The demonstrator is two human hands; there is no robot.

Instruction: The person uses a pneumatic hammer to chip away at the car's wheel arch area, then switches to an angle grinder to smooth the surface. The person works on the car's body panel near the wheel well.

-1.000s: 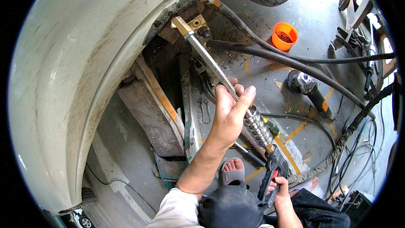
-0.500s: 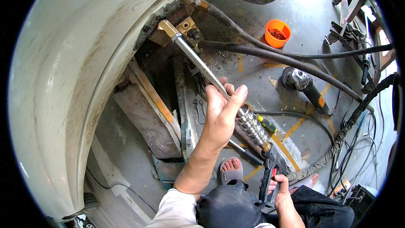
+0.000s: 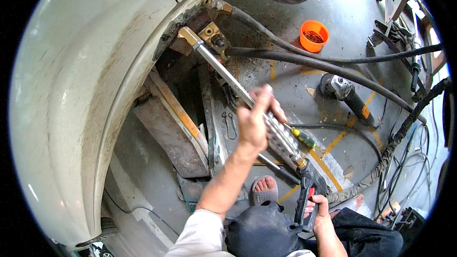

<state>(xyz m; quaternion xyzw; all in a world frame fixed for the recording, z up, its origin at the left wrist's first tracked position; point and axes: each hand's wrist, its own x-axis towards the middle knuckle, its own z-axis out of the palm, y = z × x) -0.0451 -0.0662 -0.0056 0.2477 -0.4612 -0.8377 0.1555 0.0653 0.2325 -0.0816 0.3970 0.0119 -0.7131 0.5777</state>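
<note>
**Two hands steady a long spray wand at the car's underside**

Two hands share the wand (image 3: 238, 88), which runs diagonally from lower right up to its brass tip (image 3: 186, 34) at the upper centre, against the rusty edge of the car body (image 3: 95, 90). The left hand (image 3: 254, 121) is closed around the metal tube mid-length; the right hand (image 3: 320, 209) is wrapped on the black trigger grip at the bottom. A good pass probably means the left hand guiding the aim while the right squeezes evenly. The hoses (image 3: 304, 59) and the grinder (image 3: 345, 95) lie near on the floor.
</note>
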